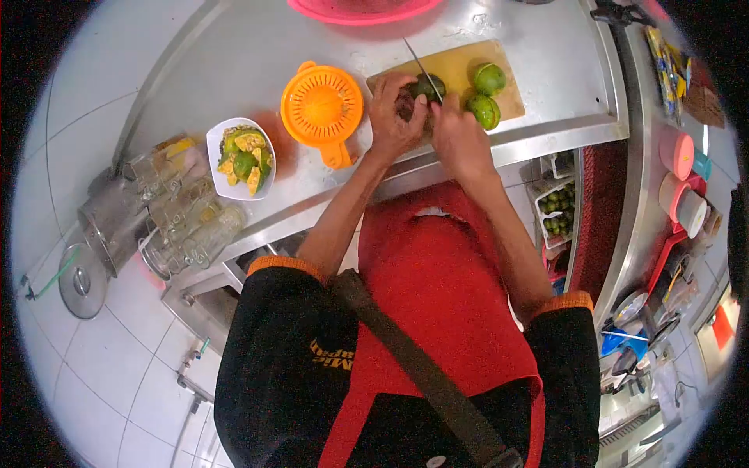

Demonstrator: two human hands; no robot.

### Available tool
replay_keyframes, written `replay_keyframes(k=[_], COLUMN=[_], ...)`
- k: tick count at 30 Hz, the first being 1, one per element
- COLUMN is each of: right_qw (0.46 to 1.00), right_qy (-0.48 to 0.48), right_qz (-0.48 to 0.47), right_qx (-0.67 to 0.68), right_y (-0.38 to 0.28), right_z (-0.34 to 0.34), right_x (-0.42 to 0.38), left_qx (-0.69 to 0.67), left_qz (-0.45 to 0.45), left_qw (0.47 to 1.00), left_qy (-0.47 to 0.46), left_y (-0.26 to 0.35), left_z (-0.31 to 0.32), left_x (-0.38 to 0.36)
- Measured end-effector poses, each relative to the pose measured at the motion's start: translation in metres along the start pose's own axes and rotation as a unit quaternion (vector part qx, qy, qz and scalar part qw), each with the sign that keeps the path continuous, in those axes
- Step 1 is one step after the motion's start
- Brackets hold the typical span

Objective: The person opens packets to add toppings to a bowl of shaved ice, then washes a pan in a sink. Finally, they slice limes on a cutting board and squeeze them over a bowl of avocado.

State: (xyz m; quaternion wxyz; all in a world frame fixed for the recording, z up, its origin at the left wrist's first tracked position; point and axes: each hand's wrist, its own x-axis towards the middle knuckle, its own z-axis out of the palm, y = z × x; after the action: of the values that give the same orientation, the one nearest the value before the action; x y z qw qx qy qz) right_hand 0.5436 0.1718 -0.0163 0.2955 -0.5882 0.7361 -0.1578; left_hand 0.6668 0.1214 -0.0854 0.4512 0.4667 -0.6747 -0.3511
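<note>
My left hand [396, 115] is closed around a dark green citrus fruit [427, 84] on the wooden cutting board [511, 78]. In my right hand [462, 139] is the handle of a knife [420, 62], its blade lying across that fruit; how deep it has gone in cannot be made out. Two green citrus fruits, one upper [489, 79] and one lower [484, 112], sit at the board's right side, the lower showing a cut line. Left of my hands stands an orange citrus juicer [321, 105]. A white bowl [221, 181] farther left holds squeezed citrus pieces [248, 160].
Several glass mugs [214, 234] crowd the left end of the steel counter [234, 86]. A pink basin [367, 14] stands at the far edge. Below the counter on the right, a crate [546, 222] holds green citrus. Shelving with cups [677, 152] runs along the right.
</note>
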Motion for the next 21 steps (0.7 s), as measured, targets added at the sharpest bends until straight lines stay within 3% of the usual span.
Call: replay_keyframes(k=[1,4,5,9,12,15,17,18,20,21], right_qw=[1.000,0.996,0.998,0.997,0.998,0.997,0.990,0.992,0.996,0.994], right_qy=[0.004,-0.052,-0.042,-0.053,-0.049,-0.040,-0.087,-0.066,-0.020,0.066], right_qz=[-0.019,0.068,0.051,0.035,0.020,0.063,0.104,0.102,0.086,0.082], right_qx=[0.003,-0.017,-0.013,-0.047,-0.028,-0.029,-0.047,-0.039,-0.028,-0.038], right_y=[0.002,0.000,-0.001,0.011,0.012,0.030,0.036,0.042,0.062,0.078], right_z=[-0.003,-0.004,0.001,0.022,0.020,0.022,0.005,-0.002,-0.022,-0.035], right_x=[-0.003,-0.024,-0.020,0.008,-0.013,-0.060,-0.093,-0.113,-0.129,-0.122], left_qx=[-0.030,-0.041,0.023,0.013,-0.023,0.006,0.061,0.090,-0.004,-0.050], left_qz=[-0.040,-0.045,0.005,0.046,-0.029,-0.014,0.054,0.084,-0.026,-0.083], left_qw=[0.999,0.998,1.000,0.999,0.999,1.000,0.996,0.992,0.998,0.990], left_qy=[0.000,0.007,0.008,0.002,0.010,0.019,0.023,0.023,-0.059,-0.098], left_y=[0.005,-0.003,0.001,-0.009,0.003,0.000,-0.016,-0.019,0.003,0.012], left_z=[0.000,0.003,-0.001,0.001,0.000,0.001,0.004,0.003,-0.008,-0.011], left_x=[0.004,0.002,0.005,0.006,0.006,0.006,0.007,0.007,0.010,0.010])
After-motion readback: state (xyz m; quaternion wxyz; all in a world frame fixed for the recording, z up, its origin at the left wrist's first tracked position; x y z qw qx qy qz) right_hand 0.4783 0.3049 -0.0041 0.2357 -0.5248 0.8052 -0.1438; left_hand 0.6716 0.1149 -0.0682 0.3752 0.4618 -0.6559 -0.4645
